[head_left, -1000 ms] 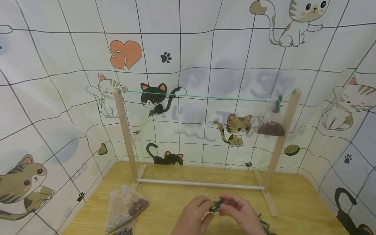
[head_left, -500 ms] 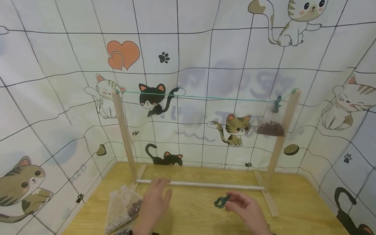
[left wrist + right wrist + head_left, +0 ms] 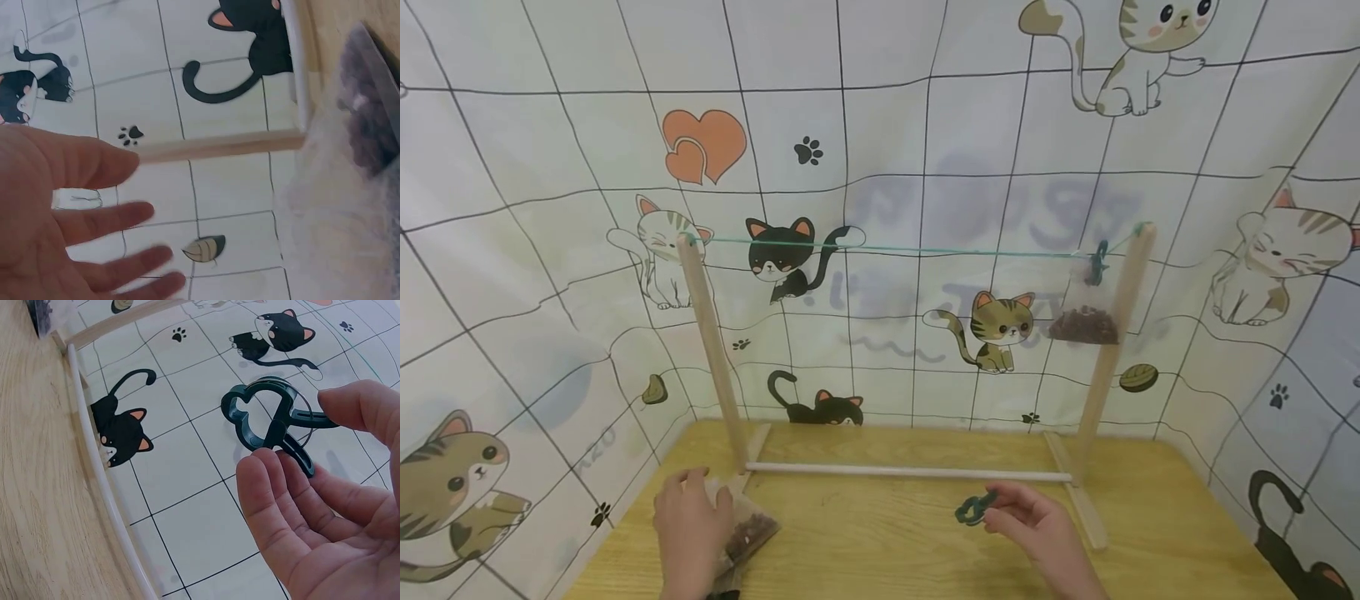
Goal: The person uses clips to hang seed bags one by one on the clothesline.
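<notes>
My right hand (image 3: 1041, 533) pinches a dark green plastic plant clip (image 3: 275, 434) by its handles, thumb on one and fingers under the other. The clip's rounded jaws point left in the head view. My left hand (image 3: 691, 529) is over the clear bags at the table's left, covering part of them. In the left wrist view its fingers are spread and relaxed, apart from a bag with dark brown bits (image 3: 372, 112). That bag (image 3: 751, 537) shows beside the hand in the head view; whether the hand touches any bag there is hard to tell.
A wooden frame (image 3: 715, 358) with a white bottom rod (image 3: 910, 472) stands at the back of the table (image 3: 865, 542). A green string (image 3: 887, 248) spans its posts. Near the right post, a green clip (image 3: 1098, 265) holds a bag of brown bits (image 3: 1084, 326). Cat-patterned cloth surrounds the table.
My left hand has let go of the clip and moved left to the bags. My right hand keeps the clip and has shifted slightly right. The camera view has turned a little.
</notes>
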Demonstrator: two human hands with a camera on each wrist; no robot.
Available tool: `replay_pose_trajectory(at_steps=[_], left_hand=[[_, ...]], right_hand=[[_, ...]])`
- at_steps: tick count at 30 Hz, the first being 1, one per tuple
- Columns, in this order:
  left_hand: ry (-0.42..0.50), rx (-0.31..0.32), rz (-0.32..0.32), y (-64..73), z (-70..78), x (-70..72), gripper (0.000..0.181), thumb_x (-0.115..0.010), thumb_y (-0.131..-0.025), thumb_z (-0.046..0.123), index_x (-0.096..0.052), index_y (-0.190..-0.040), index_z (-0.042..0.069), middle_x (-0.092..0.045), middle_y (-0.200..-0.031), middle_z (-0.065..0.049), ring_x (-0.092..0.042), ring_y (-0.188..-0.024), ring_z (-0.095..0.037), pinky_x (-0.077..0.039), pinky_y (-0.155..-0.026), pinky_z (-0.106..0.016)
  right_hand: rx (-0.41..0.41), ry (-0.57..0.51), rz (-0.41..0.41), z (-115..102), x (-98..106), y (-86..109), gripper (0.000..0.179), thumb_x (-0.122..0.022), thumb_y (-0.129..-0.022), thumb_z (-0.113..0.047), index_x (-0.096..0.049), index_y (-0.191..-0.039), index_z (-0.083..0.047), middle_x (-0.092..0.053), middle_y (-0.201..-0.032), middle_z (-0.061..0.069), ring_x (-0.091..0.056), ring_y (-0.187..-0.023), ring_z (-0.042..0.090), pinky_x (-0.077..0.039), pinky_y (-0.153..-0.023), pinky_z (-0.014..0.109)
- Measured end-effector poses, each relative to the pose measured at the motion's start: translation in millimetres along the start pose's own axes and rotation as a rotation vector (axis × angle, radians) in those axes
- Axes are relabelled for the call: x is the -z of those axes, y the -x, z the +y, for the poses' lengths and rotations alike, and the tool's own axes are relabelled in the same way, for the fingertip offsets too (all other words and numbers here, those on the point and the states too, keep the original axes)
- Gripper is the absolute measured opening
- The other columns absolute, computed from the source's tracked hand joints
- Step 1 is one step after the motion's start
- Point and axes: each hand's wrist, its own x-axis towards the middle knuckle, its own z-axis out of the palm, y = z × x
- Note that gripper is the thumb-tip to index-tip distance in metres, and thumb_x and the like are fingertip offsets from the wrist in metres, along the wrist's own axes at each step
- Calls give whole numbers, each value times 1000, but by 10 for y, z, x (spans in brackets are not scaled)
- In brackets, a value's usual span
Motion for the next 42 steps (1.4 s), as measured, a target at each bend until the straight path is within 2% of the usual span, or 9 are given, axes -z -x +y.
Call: replay_pose_trajectory(at_steps=[5, 8, 10, 15, 19, 23, 33, 37, 42], left_hand=[[-55, 171, -214, -20, -152, 40, 53, -59, -94, 14, -48, -129, -23, -39, -128, -56, -39, -113, -77, -39, -85, -83], [-61, 215, -317, -7, -211, 13, 55, -56, -95, 16, -44, -131, -24, -41, -121, -55, -44, -106, -76, -44, -80, -79], [-58, 223, -351, -2, -250, -17, 54, -55, -94, 13, -44, -131, -25, -45, -116, -53, -49, -101, -72, -48, -77, -75], [-63, 209, -361, 12, -348, -89, 46, -59, -87, 8, -51, -119, -24, -56, -97, -45, -58, -88, -61, -52, -67, -65], [-82, 240, -376, 24, -425, -126, 47, -66, -89, 19, -54, -110, -22, -58, -93, -44, -56, -90, -63, -51, -71, -65], [-77, 280, -403, 22, -479, -145, 54, -70, -89, 27, -52, -105, -21, -61, -89, -39, -62, -84, -57, -54, -67, -60], [-42, 327, -433, 3, -448, -81, 40, -71, -85, 17, -57, -97, -18, -63, -80, -26, -64, -73, -37, -53, -57, -48], [-49, 294, -456, -22, -392, 11, 42, -68, -84, 13, -60, -107, -20, -67, -94, -33, -67, -80, -42, -55, -62, -53], [-48, 196, -464, -55, -264, 134, 53, -71, -88, 15, -57, -125, -21, -64, -117, -40, -66, -97, -54, -56, -76, -60]], right_hand=[[-2, -12, -8, -14, 8, 3, 37, -73, -94, -5, -64, -128, 7, -70, -97, 6, -72, -84, 17, -62, -79, 31], [-10, -13, -22, -27, 18, 4, 37, -72, -95, -6, -63, -129, 7, -70, -98, 8, -72, -85, 18, -61, -79, 31], [-21, -10, -22, -37, 21, 6, 38, -73, -95, -6, -63, -129, 8, -70, -99, 9, -72, -85, 18, -61, -79, 31], [-50, -7, -17, -55, 23, 11, 39, -73, -95, -8, -63, -130, 6, -70, -100, 9, -73, -86, 21, -61, -79, 30], [-41, -10, -13, -57, 25, 13, 39, -73, -95, -8, -62, -129, 7, -70, -99, 9, -73, -85, 20, -62, -80, 32], [-22, -12, -9, -53, 28, 19, 39, -73, -94, -7, -62, -129, 8, -69, -98, 9, -73, -84, 20, -62, -80, 34], [11, -11, -14, -40, 42, 12, 37, -73, -95, -6, -63, -128, 8, -69, -97, 8, -73, -84, 19, -62, -79, 34], [27, -14, -14, -25, 43, 19, 36, -73, -94, -5, -63, -126, 8, -69, -96, 7, -73, -83, 19, -62, -78, 33], [18, -13, 3, -22, 32, 31, 37, -74, -93, -4, -63, -127, 9, -69, -96, 8, -73, -82, 19, -62, -77, 33]])
